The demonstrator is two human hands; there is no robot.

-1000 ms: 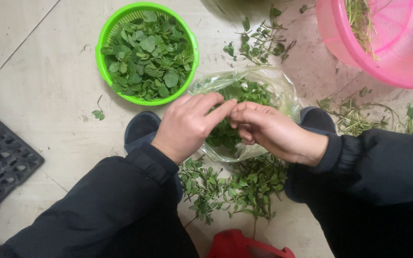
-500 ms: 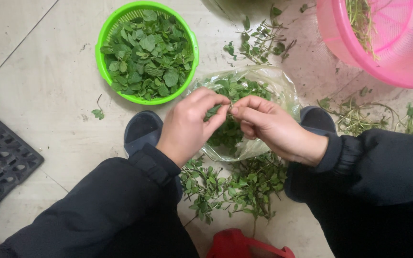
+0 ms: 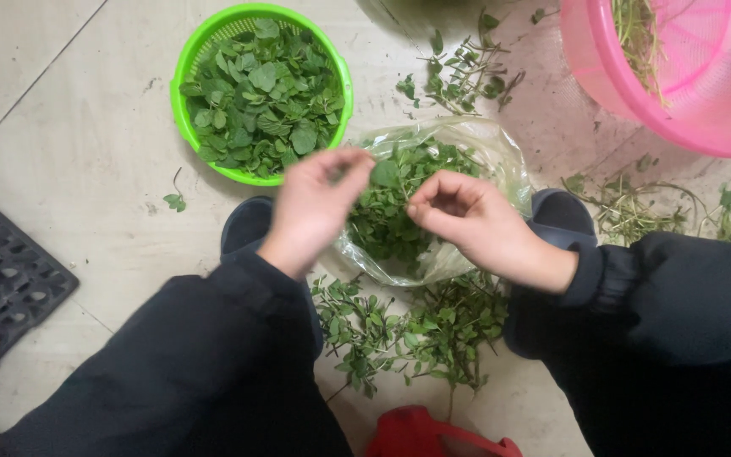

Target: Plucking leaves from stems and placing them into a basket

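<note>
My left hand [image 3: 315, 207] hovers above a clear plastic bag [image 3: 505, 165] full of leafy green sprigs [image 3: 391, 216]; its fingers are blurred and pinch a plucked leaf [image 3: 385, 173]. My right hand [image 3: 475, 224] is curled over the same bag, fingers closed on a thin herb stem. Both hands are a short way apart. A green basket [image 3: 181, 110] holding picked leaves [image 3: 260, 97] sits on the tiled floor up and left of my left hand.
A pink basket [image 3: 602, 80] with stems stands at the top right. Loose herb sprigs [image 3: 408, 330] lie between my dark shoes [image 3: 564, 211]. A black grated mat [image 3: 6, 283] is at left, a red object [image 3: 425, 436] at the bottom edge.
My hands were touching over the bag; now they have drawn apart, my left hand moving left with a leaf pulled off the stem.
</note>
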